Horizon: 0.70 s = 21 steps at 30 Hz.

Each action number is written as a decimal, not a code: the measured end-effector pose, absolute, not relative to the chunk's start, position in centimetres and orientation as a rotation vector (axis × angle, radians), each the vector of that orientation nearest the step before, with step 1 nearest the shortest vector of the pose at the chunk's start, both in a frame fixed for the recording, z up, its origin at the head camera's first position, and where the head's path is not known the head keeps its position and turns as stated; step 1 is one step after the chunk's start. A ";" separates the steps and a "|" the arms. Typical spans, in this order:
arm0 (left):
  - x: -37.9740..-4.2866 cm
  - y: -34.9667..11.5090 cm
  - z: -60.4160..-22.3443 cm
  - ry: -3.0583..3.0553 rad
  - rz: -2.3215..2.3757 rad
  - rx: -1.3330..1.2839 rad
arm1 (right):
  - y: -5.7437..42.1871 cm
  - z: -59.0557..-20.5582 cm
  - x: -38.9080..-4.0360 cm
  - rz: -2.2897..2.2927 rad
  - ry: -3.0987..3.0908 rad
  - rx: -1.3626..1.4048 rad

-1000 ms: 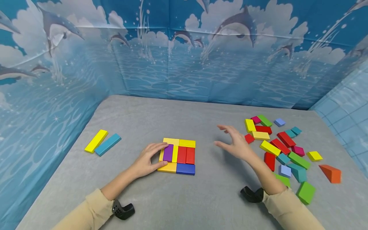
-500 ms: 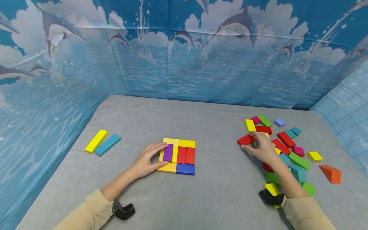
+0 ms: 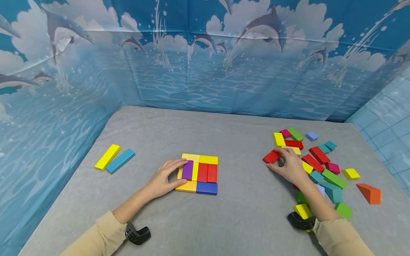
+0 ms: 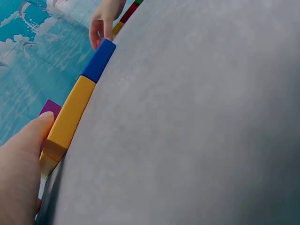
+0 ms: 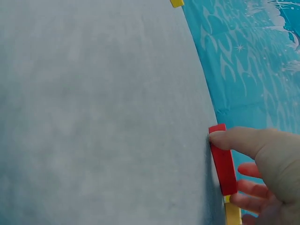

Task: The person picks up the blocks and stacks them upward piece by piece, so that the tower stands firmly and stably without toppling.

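My left hand (image 3: 161, 179) pinches a purple block (image 3: 188, 170) between thumb and fingers at the left side of a flat square of blocks. Around the purple block lie yellow blocks, a pair of red blocks (image 3: 207, 173) and a blue block (image 3: 206, 188). In the left wrist view the thumb meets the end of the purple block (image 4: 50, 108), which rises above an orange-yellow block (image 4: 72, 110). Off to the right, my right hand (image 3: 292, 168) grips a red block (image 3: 271, 156) at the pile's left edge. Its thumb lies against that red block (image 5: 224, 166) in the right wrist view.
Loose coloured blocks, among them a green block (image 3: 333, 178) and an orange wedge (image 3: 369, 193), spread under and beyond the right forearm. At far left lie a long yellow block (image 3: 107, 157) and a blue block (image 3: 120, 161). A dolphin-print curtain (image 3: 205, 78) borders the grey table (image 3: 224, 224).
My right hand went from open above the table rightward to the pile and took hold of the red block, which has since turned slightly. The left hand stays put.
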<state>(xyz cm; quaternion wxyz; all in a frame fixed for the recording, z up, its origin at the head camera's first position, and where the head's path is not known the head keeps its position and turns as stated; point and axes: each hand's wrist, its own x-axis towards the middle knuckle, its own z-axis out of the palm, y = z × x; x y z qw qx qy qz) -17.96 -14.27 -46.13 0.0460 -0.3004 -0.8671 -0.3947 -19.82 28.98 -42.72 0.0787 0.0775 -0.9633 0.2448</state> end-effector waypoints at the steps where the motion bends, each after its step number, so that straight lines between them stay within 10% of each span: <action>1: -18.0 -14.3 -46.1 -2.647 -1.202 -0.917 | 29.0 -42.6 -19.8 0.741 -2.897 0.244; 21: -17.9 -14.3 -46.2 -2.658 -1.173 -0.915 | 19.1 -38.7 -18.4 1.069 -2.857 0.766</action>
